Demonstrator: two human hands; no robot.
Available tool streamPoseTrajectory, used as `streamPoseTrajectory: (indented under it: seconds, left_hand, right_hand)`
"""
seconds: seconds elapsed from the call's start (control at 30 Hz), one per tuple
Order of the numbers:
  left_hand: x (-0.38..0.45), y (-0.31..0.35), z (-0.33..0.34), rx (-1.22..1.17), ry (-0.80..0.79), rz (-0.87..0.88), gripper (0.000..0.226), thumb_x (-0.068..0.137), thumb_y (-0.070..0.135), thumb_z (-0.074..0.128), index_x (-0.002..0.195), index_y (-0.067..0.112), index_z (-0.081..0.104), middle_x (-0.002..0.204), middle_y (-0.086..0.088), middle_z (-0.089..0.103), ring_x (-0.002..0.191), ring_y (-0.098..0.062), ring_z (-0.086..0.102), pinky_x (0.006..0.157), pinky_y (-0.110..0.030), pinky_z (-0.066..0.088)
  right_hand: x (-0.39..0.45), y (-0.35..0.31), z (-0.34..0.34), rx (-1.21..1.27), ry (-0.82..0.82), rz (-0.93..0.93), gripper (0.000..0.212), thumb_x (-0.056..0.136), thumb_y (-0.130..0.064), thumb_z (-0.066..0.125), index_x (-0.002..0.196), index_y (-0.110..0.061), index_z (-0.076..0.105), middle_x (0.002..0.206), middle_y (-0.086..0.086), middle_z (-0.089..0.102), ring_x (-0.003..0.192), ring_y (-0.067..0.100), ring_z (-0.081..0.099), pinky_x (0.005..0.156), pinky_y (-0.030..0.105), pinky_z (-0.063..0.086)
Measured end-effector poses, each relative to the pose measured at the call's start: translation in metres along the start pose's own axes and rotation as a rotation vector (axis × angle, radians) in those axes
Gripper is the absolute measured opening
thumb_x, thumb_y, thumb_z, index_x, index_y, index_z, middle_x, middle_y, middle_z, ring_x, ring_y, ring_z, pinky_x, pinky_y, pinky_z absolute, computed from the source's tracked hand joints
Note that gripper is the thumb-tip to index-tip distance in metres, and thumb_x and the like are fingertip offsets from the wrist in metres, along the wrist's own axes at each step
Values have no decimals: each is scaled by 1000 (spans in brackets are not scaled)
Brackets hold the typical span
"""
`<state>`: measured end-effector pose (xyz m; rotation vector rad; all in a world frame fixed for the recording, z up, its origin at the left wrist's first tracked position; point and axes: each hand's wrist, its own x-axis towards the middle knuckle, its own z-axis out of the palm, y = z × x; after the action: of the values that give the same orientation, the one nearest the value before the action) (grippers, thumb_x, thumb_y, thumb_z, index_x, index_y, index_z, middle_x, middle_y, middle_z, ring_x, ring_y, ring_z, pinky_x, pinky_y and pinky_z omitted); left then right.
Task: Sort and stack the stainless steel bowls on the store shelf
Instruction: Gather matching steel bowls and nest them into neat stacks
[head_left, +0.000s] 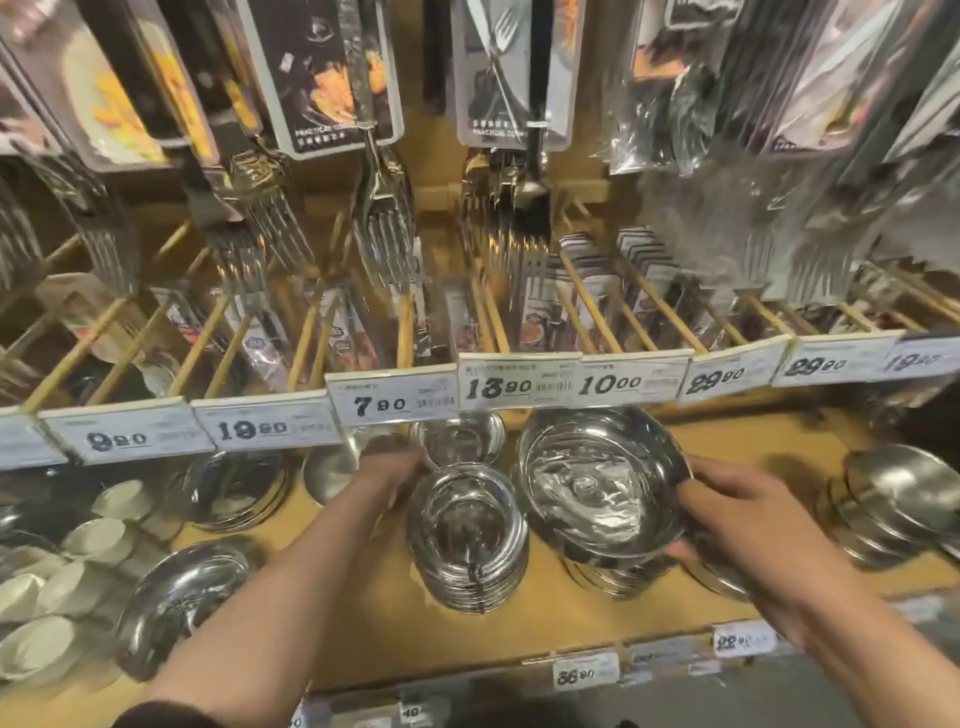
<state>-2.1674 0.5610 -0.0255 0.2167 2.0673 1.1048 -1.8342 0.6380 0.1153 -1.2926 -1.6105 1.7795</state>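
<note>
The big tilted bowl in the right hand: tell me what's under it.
Under the big bowl, rims of stacked steel bowls show on the shelf. The bowl covers how many.

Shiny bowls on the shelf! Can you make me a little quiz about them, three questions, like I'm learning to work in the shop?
1. True or false: the right hand is holding the rim of the big bowl.
2. Which price tag hangs right above the back small bowl? A) 7.90 B) 29.90 C) 9.20
3. Fill in: the left hand reaches toward the back of the shelf, just left of the stack of ______ bowls.

Key
1. True. Its fingers grip the right edge, and the bowl sits tilted on top of a stack.
2. A, the 7.90 tag.
3. Small.
</note>
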Motion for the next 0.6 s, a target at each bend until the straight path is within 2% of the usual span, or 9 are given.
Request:
streamPoseTrajectory:
  seconds: [0.1,0.13,0.2,0.27,0.4,0.43,0.47,0.53,0.6]
  left_hand:
    - [2,2,2,52,11,34,7,89,4,69,85,1,73,89,-15,76,86,-30,73,87,-44,60]
    - [3,3,2,40,2,28,17,94,7,65,78,2,71,84,-14,75,80,-29,71,82,-38,60]
    - [3,5,2,10,-33,-10,37,103,14,52,67,8,60,66,-6,66,65,-19,59,65,-24,51]
    - [2,7,-2,11,-77,-34,37,104,17,45,69,13,53,55,2,59,59,-11,48,55,-19,42]
    - [3,7,-21,4,-15,41,17,99,7,52,84,15,56,76,-2,56,55,-9,52,44,-19,45]
    - [2,5,-27,-3,25,82,10,97,5,53,93,13,58,80,-5,59,57,-11,56,48,-23,51]
    - [-1,3,-35,-14,78,112,11,95,4,55,100,12,60,87,-10,63,65,-17,64,57,-31,60]
    - [-6,0,-49,1,191,161,20,93,7,59,112,7,64,108,-18,69,97,-33,69,83,-52,61]
    - [-14,-6,-63,-21,286,114,31,92,6,63,123,4,65,122,-20,68,111,-36,67,91,-50,59]
  right_hand:
    - [7,1,6,-10,-10,7,40,95,2,55,93,-27,82,98,12,79,91,27,76,75,38,64]
    - [10,2,7,-19,-5,8,41,95,2,56,93,-29,82,97,11,79,90,26,76,75,39,64]
    - [14,4,10,-32,-9,6,42,94,3,56,94,-30,82,95,7,80,87,20,76,66,33,65]
    - [18,5,13,-30,-32,11,40,93,2,57,97,-28,82,96,6,80,84,15,76,58,24,60]
    - [28,7,21,-17,-77,39,36,94,2,58,96,-25,82,96,6,80,88,19,77,60,24,60]
    - [29,6,23,-22,-96,45,35,94,1,58,95,-26,82,95,7,80,87,20,77,59,24,60]
    - [31,6,25,-30,-119,47,35,95,-1,59,93,-27,82,94,7,80,87,22,77,60,26,61]
    - [33,3,30,-43,-166,53,35,95,-2,60,89,-28,82,94,11,79,87,26,77,67,32,64]
    - [36,3,34,-70,-189,60,34,95,-3,61,86,-28,82,90,14,79,83,29,76,78,39,60]
